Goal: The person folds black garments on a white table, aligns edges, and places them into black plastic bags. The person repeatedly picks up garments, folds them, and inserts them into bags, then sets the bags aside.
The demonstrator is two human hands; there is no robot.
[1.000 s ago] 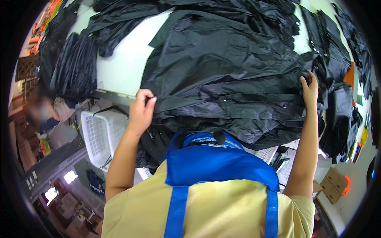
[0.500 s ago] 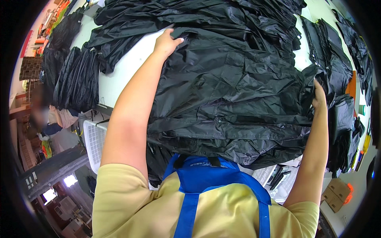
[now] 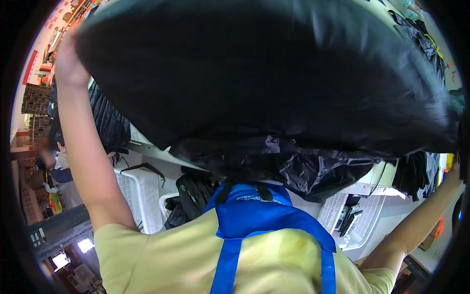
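A thin, glossy black garment [image 3: 254,83] is spread wide in the air in front of me and fills the upper middle of the view. Its far edge is smeared by motion, and its lower edge hangs in crinkled folds near my chest. At the upper left, my left hand [image 3: 72,66] is closed on the garment's corner, with the fingertips blurred. My right hand [image 3: 456,172] is at the far right rim, by the garment's other end; the cloth is stretched out to it, though its fingers barely show.
Folded black cloth [image 3: 110,117] hangs over the table's left side, with more black cloth [image 3: 416,171] at the right. Below the table edge stand white plastic baskets [image 3: 147,196] [image 3: 367,220], and dark cloth [image 3: 196,193] lies between. A co-worker [image 3: 61,171] is at the far left.
The garment has risen off the pile on the table toward me and spread wider, covering the pile from sight. My left hand has moved left and up, my right hand right and lower.
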